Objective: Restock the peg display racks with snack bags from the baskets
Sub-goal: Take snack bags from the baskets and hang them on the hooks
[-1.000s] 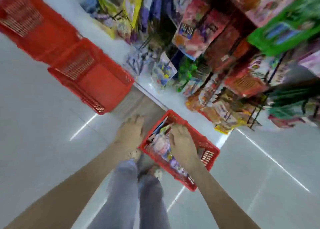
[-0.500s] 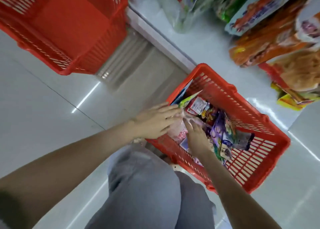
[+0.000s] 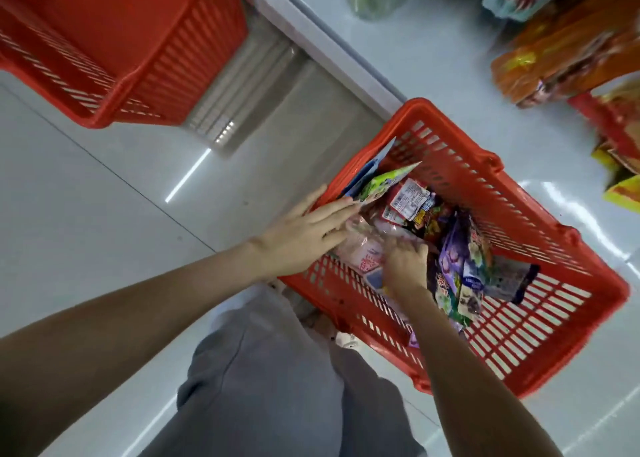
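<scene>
Two containers stand on the glossy white floor (image 3: 86, 197). At upper left we see the far red slatted plastic basket (image 3: 138, 58), cut off by the frame, showing only its red bottom and walls. At right, the near red slatted plastic basket (image 3: 519, 214) holds a heap of snack bags: a green pointed bag (image 3: 384, 183), a red packet with a white label (image 3: 408, 200), purple bags (image 3: 453, 259) and a dark grey bag (image 3: 512, 280).

Orange hanging bags (image 3: 554, 51) at upper right are blurred and cropped, so we cannot read them. Grey trousers (image 3: 277, 370) hide the floor below.

A pale pink-and-clear snack bag (image 3: 360, 252) lies in the near basket's left corner. Our left hand (image 3: 301, 238) rests on it with fingers straight. Our right hand (image 3: 403, 266) grips its right edge, fingers curled tight; their tips are buried among the bags.
</scene>
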The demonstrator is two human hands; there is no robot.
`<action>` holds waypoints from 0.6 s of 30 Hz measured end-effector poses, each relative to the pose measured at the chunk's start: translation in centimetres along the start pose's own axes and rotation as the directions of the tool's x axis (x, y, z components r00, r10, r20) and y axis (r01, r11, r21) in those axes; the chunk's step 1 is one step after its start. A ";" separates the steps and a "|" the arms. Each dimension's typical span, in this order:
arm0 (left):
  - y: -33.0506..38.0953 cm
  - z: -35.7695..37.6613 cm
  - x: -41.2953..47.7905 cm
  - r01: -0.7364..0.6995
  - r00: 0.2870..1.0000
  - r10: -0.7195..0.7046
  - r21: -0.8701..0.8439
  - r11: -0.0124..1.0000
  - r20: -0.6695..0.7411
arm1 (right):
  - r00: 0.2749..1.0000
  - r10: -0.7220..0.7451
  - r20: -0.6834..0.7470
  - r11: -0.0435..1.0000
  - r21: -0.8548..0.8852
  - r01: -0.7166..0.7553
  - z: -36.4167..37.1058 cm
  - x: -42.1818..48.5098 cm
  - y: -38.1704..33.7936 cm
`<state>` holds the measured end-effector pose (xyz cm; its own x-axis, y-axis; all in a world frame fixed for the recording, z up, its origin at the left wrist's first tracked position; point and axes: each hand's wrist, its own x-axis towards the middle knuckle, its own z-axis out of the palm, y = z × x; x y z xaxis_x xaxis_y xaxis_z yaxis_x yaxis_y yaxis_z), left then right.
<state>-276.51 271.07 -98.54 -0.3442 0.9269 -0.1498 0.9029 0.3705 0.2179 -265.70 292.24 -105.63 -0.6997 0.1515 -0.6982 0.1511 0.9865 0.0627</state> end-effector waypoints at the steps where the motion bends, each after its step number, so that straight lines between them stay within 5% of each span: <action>1: 0.4 -0.7 -0.1 0.010 1.000 -0.010 0.007 1.000 0.013 | 0.998 -0.041 -0.040 0.999 0.018 0.042 -1.0 -1.2 -0.3; 6: 2.7 -6.1 -0.1 0.107 0.994 -0.108 0.036 0.994 0.025 | 0.945 -0.171 -0.280 0.983 0.014 0.182 -7.7 -6.9 -1.2; 12: 4.2 -16.2 1.3 0.182 0.977 -0.183 0.017 0.983 0.108 | 0.733 -0.300 -0.611 0.943 -0.075 0.324 -19.4 -14.6 -1.9; 18: 6.0 -31.1 1.2 0.250 0.966 -0.257 -0.255 0.934 0.007 | 0.611 -0.277 -0.742 0.929 -0.044 0.367 -34.5 -23.9 0.1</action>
<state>-279.51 276.29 -67.46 -0.5628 0.8001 -0.2077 0.6915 0.5934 0.4119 -273.04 290.89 -64.39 -0.9872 -0.1347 0.0851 -0.1474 0.9749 -0.1666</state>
